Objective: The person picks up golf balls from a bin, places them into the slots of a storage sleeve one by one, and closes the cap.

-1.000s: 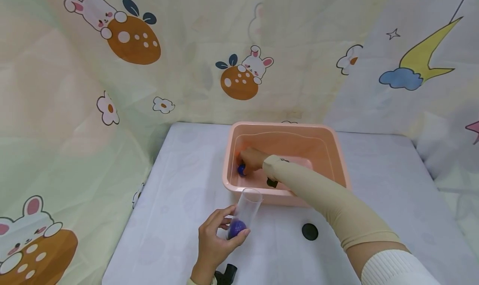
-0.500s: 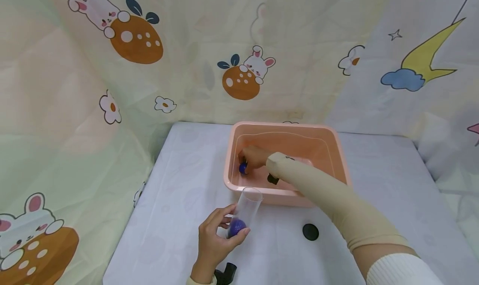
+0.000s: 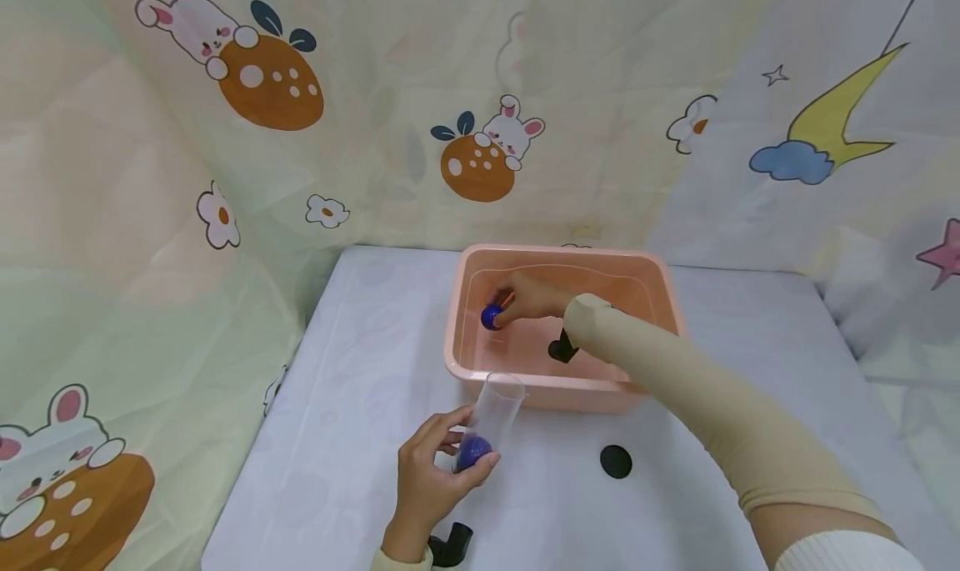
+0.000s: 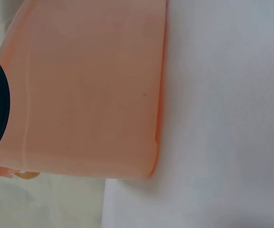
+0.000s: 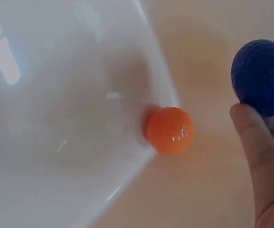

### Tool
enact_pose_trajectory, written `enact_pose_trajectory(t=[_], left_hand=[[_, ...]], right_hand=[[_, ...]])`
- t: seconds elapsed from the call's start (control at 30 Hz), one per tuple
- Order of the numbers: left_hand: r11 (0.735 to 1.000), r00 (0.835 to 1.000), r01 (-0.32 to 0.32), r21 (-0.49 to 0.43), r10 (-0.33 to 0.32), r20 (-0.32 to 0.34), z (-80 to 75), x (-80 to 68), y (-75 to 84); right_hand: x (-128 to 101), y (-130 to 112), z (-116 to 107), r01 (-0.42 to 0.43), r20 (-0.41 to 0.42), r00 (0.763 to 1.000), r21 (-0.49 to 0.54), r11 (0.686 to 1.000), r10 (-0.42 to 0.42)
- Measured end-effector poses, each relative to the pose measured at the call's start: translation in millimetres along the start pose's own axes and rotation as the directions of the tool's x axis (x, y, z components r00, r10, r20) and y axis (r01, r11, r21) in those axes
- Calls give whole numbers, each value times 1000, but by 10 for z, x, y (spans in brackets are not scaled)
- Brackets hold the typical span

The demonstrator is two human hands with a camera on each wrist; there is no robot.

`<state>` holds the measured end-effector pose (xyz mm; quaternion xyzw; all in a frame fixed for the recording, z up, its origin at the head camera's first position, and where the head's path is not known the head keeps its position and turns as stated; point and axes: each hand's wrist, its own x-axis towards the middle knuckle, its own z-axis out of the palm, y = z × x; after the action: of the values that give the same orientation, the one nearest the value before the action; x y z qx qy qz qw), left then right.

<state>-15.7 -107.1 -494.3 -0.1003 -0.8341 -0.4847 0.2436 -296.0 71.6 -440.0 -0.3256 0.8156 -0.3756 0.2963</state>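
Tube [image 3: 495, 413]: clear, tilted, gripped near its lower end by the left hand [image 3: 427, 483], whose fingers and thumb curl round it, a purple ball [image 3: 474, 452] sitting inside at the fingertips. Just behind the wrist lies a black part [image 3: 450, 548] on the white table [image 3: 360, 371]; to the hand's right, apart from it, lies a black cap [image 3: 616, 462]. Just beyond the tube's open mouth stands the pink tub [image 3: 525, 383]. Inside it the right hand [image 3: 532, 298] pinches a blue ball [image 3: 491, 316] between thumb and fingers [image 5: 258, 156], raised off the tub floor. In the right wrist view an orange ball [image 5: 169, 130] sits in the tub to that hand's left, against the wall. A black piece [image 3: 562, 350] shows under the right wrist. Behind everything hangs a cartoon cloth [image 3: 300, 137].
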Motion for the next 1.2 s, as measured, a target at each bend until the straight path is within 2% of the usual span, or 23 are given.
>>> enact_pose_trajectory(t=[0.17, 0.4, 0.67, 1.2], left_hand=[[1000, 1000, -15, 1, 15, 1, -4, 5, 3], [1000, 1000, -5, 8, 5, 1, 11, 2, 24], [1000, 1000, 1, 10, -1, 3, 23, 12, 42], [1000, 1000, 14, 3, -14, 9, 73, 32, 59]], right_hand=[[-157, -23, -80, -8, -10, 1000, 70, 998, 9], [-371, -93, -157, -3, -49, 999, 77, 997, 7], [-653, -278, -230, -70, -57, 995, 118, 991, 77], [-1105, -589, -269, 22, -44, 999, 191, 981, -14]])
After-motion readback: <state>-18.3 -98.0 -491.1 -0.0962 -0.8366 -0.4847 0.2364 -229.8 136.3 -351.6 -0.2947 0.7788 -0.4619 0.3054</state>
